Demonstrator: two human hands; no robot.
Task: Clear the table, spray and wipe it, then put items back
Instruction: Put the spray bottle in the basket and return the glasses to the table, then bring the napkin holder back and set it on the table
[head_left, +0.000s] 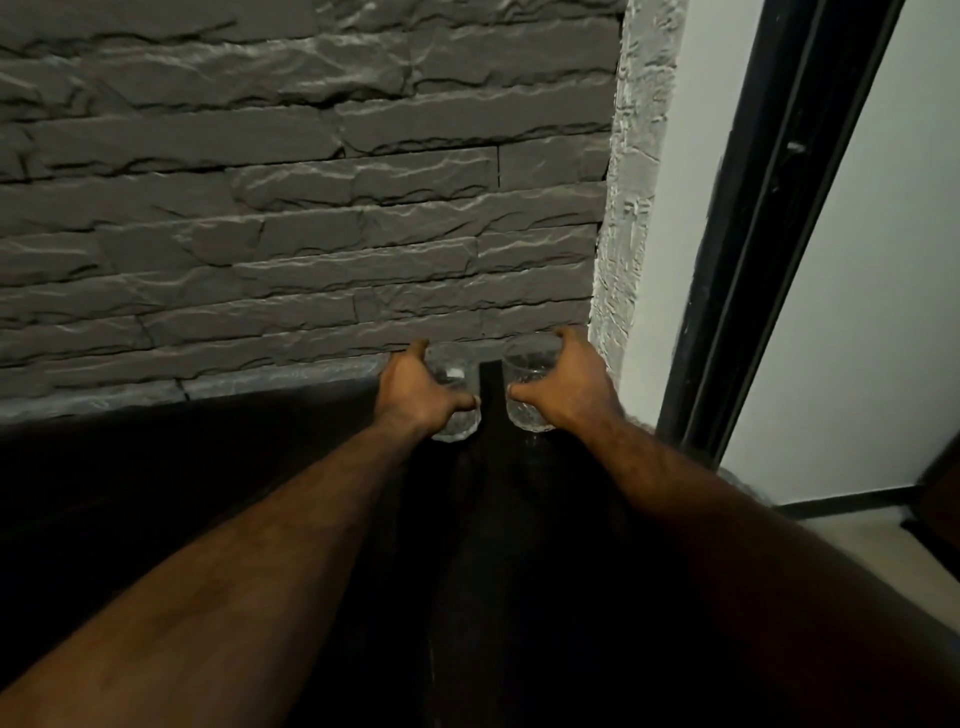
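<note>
Holding one glass in each hand, you have both arms stretched out to the far end of the dark desk (260, 493). Your left hand (415, 389) is wrapped around the left glass (457, 400), thumb in front and fingers behind. Your right hand (566, 384) is wrapped around the right glass (524, 379) the same way. Both glasses are see-through and bumpy on the outside, and they look empty. They stand side by side, close together but not touching, right by the grey stone wall (285, 208). You cannot tell from here if their bottoms sit on the desk or are just above it.

Here is what could go wrong. The glasses are close, so if you move your hands in at all, they may knock together and chip. The wall is just behind your fingers, so a push forward could bump glass on stone. The desk is very dark and shiny, so its edge is hard to see; put a glass down too near the edge and it may tip off. To your right are a white wall (675, 260) and a black door frame (753, 234), so swing that arm with care.
</note>
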